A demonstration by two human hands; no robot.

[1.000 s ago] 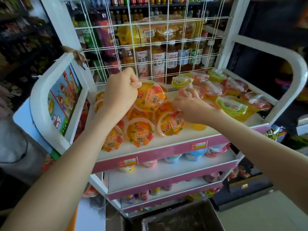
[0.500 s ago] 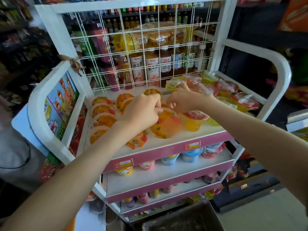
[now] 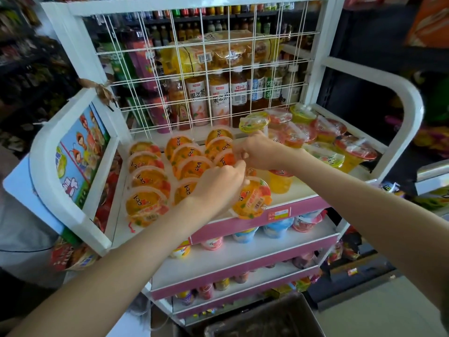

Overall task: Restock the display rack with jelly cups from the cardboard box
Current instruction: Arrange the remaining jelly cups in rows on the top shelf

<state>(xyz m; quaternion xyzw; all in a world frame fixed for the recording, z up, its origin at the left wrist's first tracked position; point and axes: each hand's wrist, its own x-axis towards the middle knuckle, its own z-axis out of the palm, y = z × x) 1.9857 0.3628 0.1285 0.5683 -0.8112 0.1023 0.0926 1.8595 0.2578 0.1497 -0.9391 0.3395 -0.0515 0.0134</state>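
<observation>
On the top shelf (image 3: 286, 190) of the white and pink display rack, orange jelly cups (image 3: 145, 178) lie in rows on their sides. My left hand (image 3: 218, 183) grips one orange jelly cup (image 3: 252, 199) tilted at the shelf's front edge. Just behind it, my right hand (image 3: 260, 152) pinches the rim of another orange cup (image 3: 226, 158) in the third row. Red and yellow-green cups (image 3: 323, 152) fill the right side of the shelf. A corner of the cardboard box (image 3: 264, 317) shows at the bottom.
A white wire grid (image 3: 206, 76) backs the shelf, with drink bottles (image 3: 218, 100) behind it. White side rails (image 3: 410, 105) bound the rack left and right. Lower shelves (image 3: 243, 254) hold more small cups. Dark store shelving stands on both sides.
The loose pile of orange cups now lies in neat rows. My left hand brought its cup from the shelf's back to the front edge. My right hand shifted a little left.
</observation>
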